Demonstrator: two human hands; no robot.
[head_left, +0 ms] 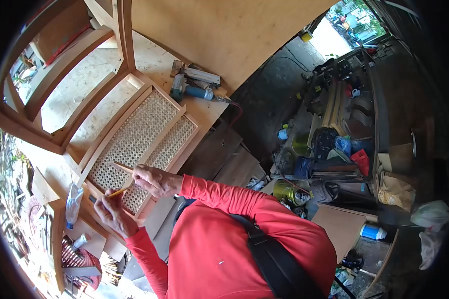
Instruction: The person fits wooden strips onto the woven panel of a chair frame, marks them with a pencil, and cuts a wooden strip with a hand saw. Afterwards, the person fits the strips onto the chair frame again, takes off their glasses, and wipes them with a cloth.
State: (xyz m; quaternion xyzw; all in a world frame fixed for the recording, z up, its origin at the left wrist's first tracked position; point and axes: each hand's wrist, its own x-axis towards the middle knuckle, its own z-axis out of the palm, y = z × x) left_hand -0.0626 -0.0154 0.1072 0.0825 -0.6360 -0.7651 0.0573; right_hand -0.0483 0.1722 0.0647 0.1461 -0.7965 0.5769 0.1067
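My left hand (113,215) is closed around a slim yellow pencil (118,192), pinched near the fingertips. My right hand (157,181) is closed too, with a thin, pointed, blade-like piece (121,167) sticking out past the fingers; its grip end is hidden in the hand. The pencil's end points toward the right hand, close beneath it. Both hands are over a wooden chair frame (90,117) lying on the workbench. Woven cane panels (134,132) fill part of the frame, split by a wooden slat (160,141).
A blue-green air tool (197,92) with a hose lies on the bench (152,55) beyond the panel. A clear plastic bottle (74,205) is left of my left hand. Cans, bags and timber clutter the floor at right, near a blue-and-white container (373,231).
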